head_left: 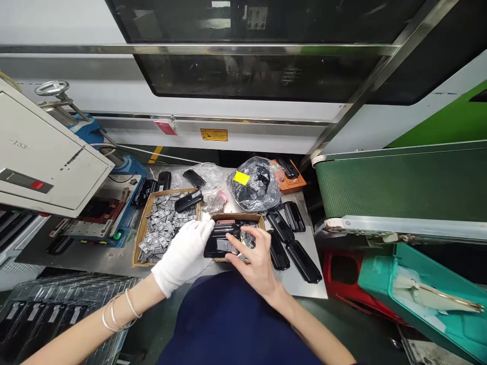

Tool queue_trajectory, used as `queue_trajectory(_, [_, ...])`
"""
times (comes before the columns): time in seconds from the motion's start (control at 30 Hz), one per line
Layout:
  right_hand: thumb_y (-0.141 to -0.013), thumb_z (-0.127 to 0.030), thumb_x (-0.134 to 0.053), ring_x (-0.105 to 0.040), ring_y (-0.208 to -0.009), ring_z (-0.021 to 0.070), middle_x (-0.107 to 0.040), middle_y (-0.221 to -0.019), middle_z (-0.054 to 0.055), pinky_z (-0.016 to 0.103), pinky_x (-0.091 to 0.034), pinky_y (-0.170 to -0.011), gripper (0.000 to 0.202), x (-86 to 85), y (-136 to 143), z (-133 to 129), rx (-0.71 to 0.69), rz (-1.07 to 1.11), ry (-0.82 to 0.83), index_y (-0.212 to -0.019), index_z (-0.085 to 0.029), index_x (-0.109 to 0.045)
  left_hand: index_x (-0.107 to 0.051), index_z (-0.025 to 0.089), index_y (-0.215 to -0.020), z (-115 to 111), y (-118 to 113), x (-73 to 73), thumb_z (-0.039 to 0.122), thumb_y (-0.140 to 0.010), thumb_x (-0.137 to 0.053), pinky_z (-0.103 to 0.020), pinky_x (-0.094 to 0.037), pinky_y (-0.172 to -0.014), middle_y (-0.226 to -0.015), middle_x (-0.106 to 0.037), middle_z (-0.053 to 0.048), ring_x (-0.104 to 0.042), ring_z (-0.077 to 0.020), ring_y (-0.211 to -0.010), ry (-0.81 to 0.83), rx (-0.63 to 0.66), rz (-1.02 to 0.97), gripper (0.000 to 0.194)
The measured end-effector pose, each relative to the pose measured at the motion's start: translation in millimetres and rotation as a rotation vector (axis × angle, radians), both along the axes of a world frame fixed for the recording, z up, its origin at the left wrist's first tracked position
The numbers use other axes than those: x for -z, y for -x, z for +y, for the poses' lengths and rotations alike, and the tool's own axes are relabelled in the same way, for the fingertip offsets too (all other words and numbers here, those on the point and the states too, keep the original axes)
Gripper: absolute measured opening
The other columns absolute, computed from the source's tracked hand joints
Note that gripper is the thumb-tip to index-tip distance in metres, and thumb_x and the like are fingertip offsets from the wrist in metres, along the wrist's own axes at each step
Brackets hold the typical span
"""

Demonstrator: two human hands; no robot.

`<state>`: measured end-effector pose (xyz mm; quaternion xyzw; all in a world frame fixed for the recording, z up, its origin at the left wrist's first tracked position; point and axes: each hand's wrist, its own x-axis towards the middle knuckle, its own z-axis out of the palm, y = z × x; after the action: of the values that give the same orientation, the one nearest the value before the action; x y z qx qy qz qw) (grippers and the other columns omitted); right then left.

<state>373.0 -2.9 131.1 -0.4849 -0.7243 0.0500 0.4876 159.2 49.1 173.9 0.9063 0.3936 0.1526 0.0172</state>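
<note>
Gloved left hand (pixel 185 252) and bare right hand (pixel 254 258) share a closed grip on the black casing (pixel 219 242) — small box (pixel 243 218) underneath. Tray of metal clips (pixel 162 225) left, loose black covers (pixel 292 243) right on the bench (pixel 304 284).

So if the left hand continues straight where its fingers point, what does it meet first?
Probably the black plastic case that the left hand already touches; beyond it lies the small cardboard box. Depth is unclear here.
</note>
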Motion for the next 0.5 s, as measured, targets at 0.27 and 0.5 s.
queue_trajectory(0.27, [-0.091,-0.048,-0.072,-0.069,-0.113,0.0268,-0.074,-0.119,0.010,0.043,-0.054,-0.104,0.052,3.1,19,13,-0.310,0.720,0.824,-0.135,-0.021,-0.070,-0.047,-0.004,-0.136,-4,22,3.5,0.006,-0.078,-0.055,-0.062,-0.059,-0.093,-0.113,-0.065,-0.024,-0.066,-0.0373,-0.100,-0.319,0.010,0.041,0.059])
queue_trajectory(0.5, [-0.088,-0.049,-0.062,-0.045,-0.066,0.0151,-0.051,-0.066,-0.002,0.028,-0.041,-0.065,0.037,-0.5,33,23,-0.273,0.657,0.848,-0.066,-0.019,-0.059,-0.050,-0.005,-0.132,4,42,16.0,0.009,-0.079,-0.055,-0.059,-0.060,-0.093,-0.116,-0.063,-0.027,-0.064,-0.0384,-0.101,-0.398,0.053,0.110,0.055])
